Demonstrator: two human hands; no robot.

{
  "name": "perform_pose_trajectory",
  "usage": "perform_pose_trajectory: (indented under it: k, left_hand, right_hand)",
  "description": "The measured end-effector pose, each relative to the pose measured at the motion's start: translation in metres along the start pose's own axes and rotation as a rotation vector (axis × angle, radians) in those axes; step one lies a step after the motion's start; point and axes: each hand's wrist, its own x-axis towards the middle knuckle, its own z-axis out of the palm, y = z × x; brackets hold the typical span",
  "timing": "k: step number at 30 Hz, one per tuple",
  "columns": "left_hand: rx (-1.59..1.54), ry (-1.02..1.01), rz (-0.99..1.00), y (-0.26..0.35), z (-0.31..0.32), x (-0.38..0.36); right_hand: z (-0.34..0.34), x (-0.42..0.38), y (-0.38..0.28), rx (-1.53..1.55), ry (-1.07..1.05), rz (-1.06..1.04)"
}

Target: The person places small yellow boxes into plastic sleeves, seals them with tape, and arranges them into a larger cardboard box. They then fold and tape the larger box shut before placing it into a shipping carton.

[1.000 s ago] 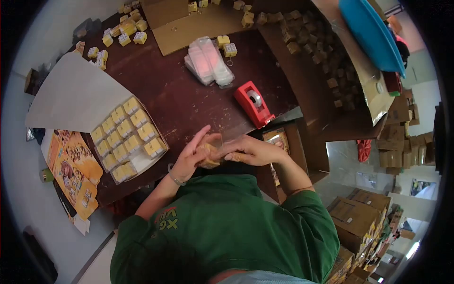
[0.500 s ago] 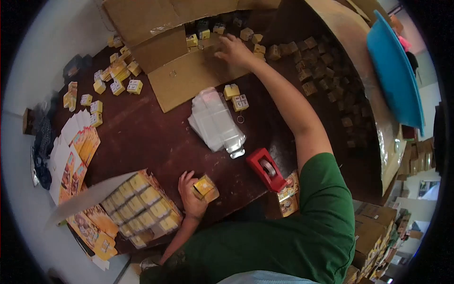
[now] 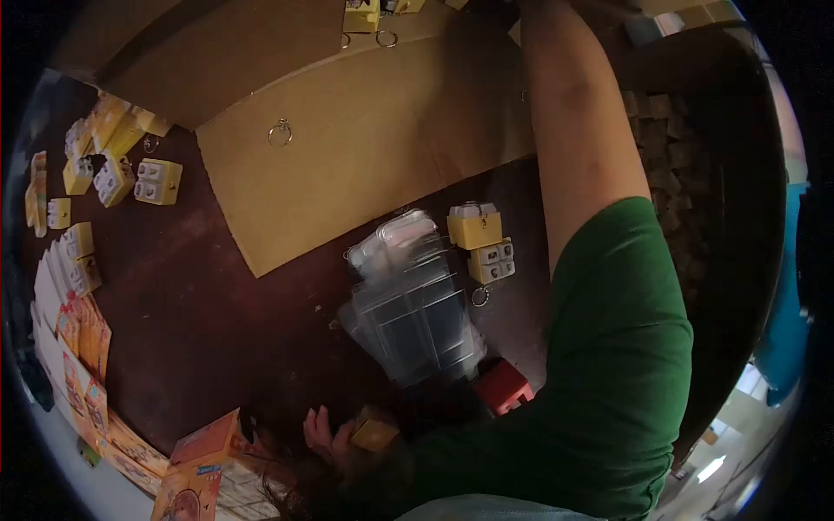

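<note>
Gone past the top edge since the earlier frame with the right hand; can't tell that grip.
Holding the small yellow box (image 3: 374, 429) low over the counter (image 3: 261, 330) in the left hand (image 3: 326, 437), with grip partly curled around its side; probably light, stiff-walled, crushable; best pinched gently across opposite faces.

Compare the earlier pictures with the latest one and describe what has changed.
The right hand has let go of the small box and moved forward out of view, its arm outstretched. The left hand still holds the box near the body. The clear packages and red tape dispenser stayed on the table.
</note>
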Motion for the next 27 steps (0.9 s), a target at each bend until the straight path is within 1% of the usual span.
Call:
perform_pose_trajectory:
  k: [5,8,10,12,14,15,17,20,27]
  left_hand:
    - [0.048,0.008,0.013,-0.015,0.01,-0.033]
    - [0.115,0.034,0.05,-0.008,0.006,-0.023]
    - [0.061,0.046,-0.109,0.014,0.004,-0.012]
    - [0.096,0.132,-0.129,0.034,0.007,0.016]
    - [0.109,0.123,-0.119,0.037,0.002,0.027]
    - [0.101,0.065,-0.101,0.035,-0.005,0.027]
    - [0.083,0.058,-0.074,0.025,-0.006,0.011]
    - [0.069,0.058,-0.06,0.016,-0.005,0.004]
    - [0.056,0.05,-0.05,0.018,-0.009,0.007]
  right_hand:
    - [-0.018,-0.044,-0.005,0.071,-0.213,-0.206]
    - [-0.022,-0.057,-0.012,0.095,-0.304,-0.266]
    - [-0.016,-0.063,-0.027,0.088,-0.338,-0.291]
    - [-0.005,-0.061,-0.042,0.079,-0.366,-0.296]
    - [0.008,-0.054,-0.06,0.073,-0.385,-0.304]
    - [0.014,-0.049,-0.067,0.07,-0.392,-0.305]
    - [0.017,-0.042,-0.079,0.075,-0.408,-0.305]
    - [0.011,-0.041,-0.084,0.078,-0.431,-0.322]
    - [0.011,-0.043,-0.103,0.095,-0.47,-0.357]
